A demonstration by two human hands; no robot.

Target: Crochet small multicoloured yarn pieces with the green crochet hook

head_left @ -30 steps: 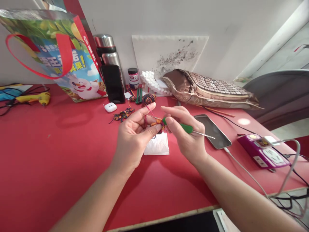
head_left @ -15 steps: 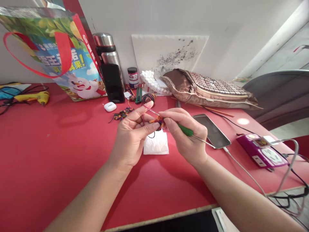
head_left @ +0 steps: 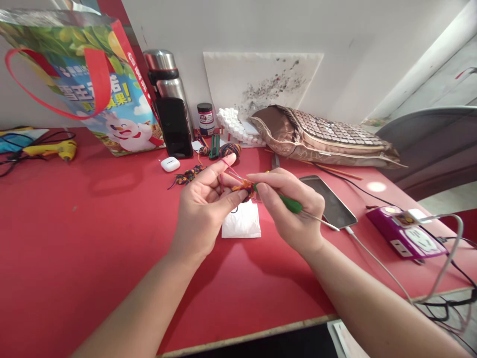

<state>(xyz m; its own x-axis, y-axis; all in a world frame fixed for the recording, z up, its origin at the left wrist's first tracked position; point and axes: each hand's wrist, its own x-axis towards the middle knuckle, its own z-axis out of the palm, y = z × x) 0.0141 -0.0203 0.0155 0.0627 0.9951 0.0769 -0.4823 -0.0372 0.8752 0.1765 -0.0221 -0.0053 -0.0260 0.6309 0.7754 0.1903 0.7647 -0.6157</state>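
My left hand pinches a small multicoloured crochet piece between thumb and fingers, with a pink yarn strand looped over the raised index finger. My right hand grips a green-handled crochet hook, its metal tip pushed into the piece and its bare metal tail sticking out to the right. Both hands hover above a folded white tissue on the red table. The yarn runs back to a multicoloured yarn ball.
A phone on a white cable lies right of my hands, then a purple power strip. Behind stand a printed shopping bag, steel flask, dark phone, earbuds case, small jar, brown pouch. A yellow glue gun lies far left.
My right hand has worked the hook back and forth in the crochet piece and shifted slightly; the left index finger keeps the yarn raised. Nothing else moved.
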